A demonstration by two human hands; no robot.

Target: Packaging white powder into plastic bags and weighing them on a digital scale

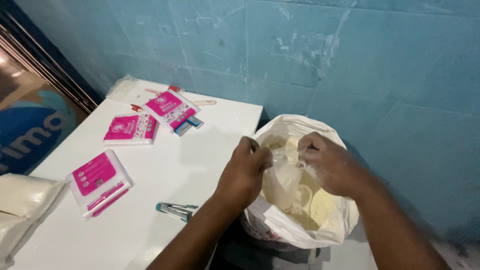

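Observation:
A large white sack (280, 227) stands open beside the table, filled with pale yellow powder (320, 202). Over its mouth hangs a small clear plastic bag (283, 182), partly filled with the same powder. My left hand (245, 172) pinches the bag's top edge on the left. My right hand (330, 162), dusted with powder, grips the top edge on the right. Both hands hold the bag's mouth together above the sack.
A white table (165, 160) lies to the left with three pink-and-white packets (98, 181), (130, 128), (171, 108). A teal stapler (174, 210) sits near the table's front. Filled powder bags (22, 200) rest at the left edge. A blue wall (350, 65) is behind.

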